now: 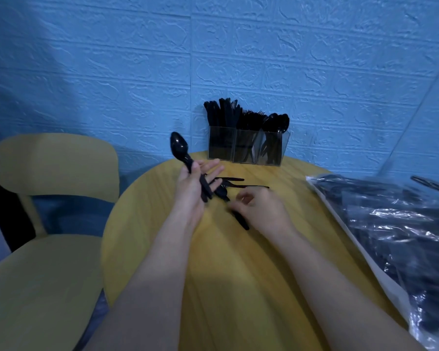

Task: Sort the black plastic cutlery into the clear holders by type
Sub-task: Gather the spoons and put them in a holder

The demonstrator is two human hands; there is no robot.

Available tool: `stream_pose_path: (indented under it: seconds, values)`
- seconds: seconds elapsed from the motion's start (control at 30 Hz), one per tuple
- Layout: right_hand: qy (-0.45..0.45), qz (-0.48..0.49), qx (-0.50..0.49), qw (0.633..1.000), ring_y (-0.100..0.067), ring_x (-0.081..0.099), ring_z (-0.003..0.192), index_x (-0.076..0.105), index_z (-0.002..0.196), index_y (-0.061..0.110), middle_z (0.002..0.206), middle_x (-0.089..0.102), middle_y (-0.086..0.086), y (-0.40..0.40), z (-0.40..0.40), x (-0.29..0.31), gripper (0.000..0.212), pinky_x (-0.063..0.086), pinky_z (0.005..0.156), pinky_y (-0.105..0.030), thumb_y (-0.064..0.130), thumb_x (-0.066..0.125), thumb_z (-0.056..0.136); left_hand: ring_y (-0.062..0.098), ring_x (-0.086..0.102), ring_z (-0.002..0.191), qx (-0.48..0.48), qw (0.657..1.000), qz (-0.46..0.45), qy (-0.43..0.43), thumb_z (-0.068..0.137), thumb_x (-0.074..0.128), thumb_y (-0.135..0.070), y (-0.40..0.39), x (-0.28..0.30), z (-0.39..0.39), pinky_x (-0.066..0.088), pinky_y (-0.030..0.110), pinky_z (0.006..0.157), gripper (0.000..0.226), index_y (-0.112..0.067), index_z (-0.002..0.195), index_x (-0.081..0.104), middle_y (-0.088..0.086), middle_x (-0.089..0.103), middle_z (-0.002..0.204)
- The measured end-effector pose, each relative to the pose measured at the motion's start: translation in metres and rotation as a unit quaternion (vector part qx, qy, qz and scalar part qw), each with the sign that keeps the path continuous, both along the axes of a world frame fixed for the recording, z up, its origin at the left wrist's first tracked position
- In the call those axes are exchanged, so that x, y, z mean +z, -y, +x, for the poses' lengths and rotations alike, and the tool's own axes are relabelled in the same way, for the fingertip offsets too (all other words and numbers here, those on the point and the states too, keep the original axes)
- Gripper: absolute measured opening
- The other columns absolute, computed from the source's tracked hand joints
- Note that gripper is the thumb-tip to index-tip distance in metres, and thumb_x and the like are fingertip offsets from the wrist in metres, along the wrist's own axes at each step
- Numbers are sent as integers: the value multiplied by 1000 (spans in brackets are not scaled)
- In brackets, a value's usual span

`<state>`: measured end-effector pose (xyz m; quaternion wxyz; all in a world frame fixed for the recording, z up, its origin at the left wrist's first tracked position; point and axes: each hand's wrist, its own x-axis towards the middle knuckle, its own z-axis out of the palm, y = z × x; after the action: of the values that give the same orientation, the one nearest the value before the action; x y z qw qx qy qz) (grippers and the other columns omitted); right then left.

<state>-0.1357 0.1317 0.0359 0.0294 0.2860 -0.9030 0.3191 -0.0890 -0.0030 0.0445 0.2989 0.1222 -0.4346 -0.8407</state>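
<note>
Over round table (238,274) | left hand (190,186) holds glossy spoon (179,148) | right hand (259,209) seemingly pinches utensil (241,221)

Blue textured wall (112,59) behind a round yellow table (238,274) and chair (53,158).

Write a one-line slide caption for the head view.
Left hand holds a black spoon; right hand pinches another piece near the clear holders.

Single head-worn view, forward and down, close over the table (238,274).
</note>
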Motion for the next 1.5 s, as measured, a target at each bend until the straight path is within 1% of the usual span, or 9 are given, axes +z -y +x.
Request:
stream_pose_path:
  seconds: [0.1, 0.23, 0.4, 0.63, 0.97, 1.1, 1.2, 1.3, 1.5]
  values:
    - [-19, 108, 30, 993, -15, 57, 88, 67, 102, 16, 100, 61, 0, 5, 4, -3, 34, 50, 73, -30, 46, 66, 83, 21, 69, 89, 17, 1000, 20, -10, 105, 26, -19, 8, -1, 1, 56, 34, 77, 24, -10, 100, 47, 9, 68, 98]
    - [-8, 93, 20, 995, -16, 60, 87, 69, 101, 14, 97, 65, -2, 3, 3, 0, 19, 52, 74, -29, 28, 62, 90, 21, 69, 88, 28, 999, 45, -13, 105, 25, -19, 12, 0, 2, 56, 34, 77, 24, -10, 101, 47, 9, 68, 96]
    - [51, -100, -47, 993, -2, 52, 68, 67, 94, 17, 78, 58, 11, -5, -8, 6, 11, 38, 54, -8, 27, 66, 88, 22, 68, 87, 31, 999, 26, 13, 105, 27, -18, 8, -2, 2, 56, 34, 76, 22, -8, 101, 47, 10, 67, 96]
    - [33, -278, -3, 960, -2, 51, 61, 66, 106, 28, 72, 57, 12, 4, 1, 11, 22, 38, 56, -10, 21, 70, 84, 20, 69, 87, -69, 994, -50, 73, 104, 32, -21, -20, -9, -5, 56, 37, 76, 22, -13, 100, 52, 10, 68, 105]
    - [-36, -243, 29, 969, -5, 60, 86, 70, 113, 14, 99, 69, 2, 13, 7, 4, 26, 41, 74, -3, 17, 67, 87, 17, 65, 99, -131, 988, -52, 55, 102, 36, -26, -28, -7, -2, 54, 28, 77, 27, -16, 101, 61, 6, 70, 101]
    - [-70, -173, 79, 979, -2, 56, 93, 69, 114, 18, 107, 66, 5, 12, 10, 6, 23, 41, 77, -7, 20, 59, 93, 15, 65, 89, -115, 990, -55, 68, 102, 39, -24, -25, -5, 1, 54, 25, 66, 23, -15, 98, 60, 6, 67, 95]
    - [-81, -166, 50, 981, 0, 53, 88, 73, 102, 25, 98, 65, 9, 8, -3, 18, 18, 41, 72, -11, 27, 57, 93, 21, 69, 84, -99, 994, -5, 38, 103, 35, -21, -19, -1, 1, 58, 33, 63, 21, -11, 97, 53, 10, 68, 95]
    - [-90, -159, -19, 983, -5, 54, 85, 72, 103, 17, 102, 67, 2, 6, -32, 24, 18, 38, 70, -15, 24, 58, 93, 26, 70, 88, -65, 997, 27, 10, 104, 30, -21, -9, 1, 1, 56, 43, 79, 21, -10, 98, 47, 13, 69, 103]
    - [-46, 88, 10, 995, -23, 52, 110, 61, 125, 19, 123, 58, -6, 20, -71, 0, 33, 41, 91, -32, 30, 55, 95, 25, 70, 92, -47, 999, 17, 6, 104, 31, -21, -5, -1, 0, 56, 39, 80, 19, -10, 101, 46, 11, 70, 102]
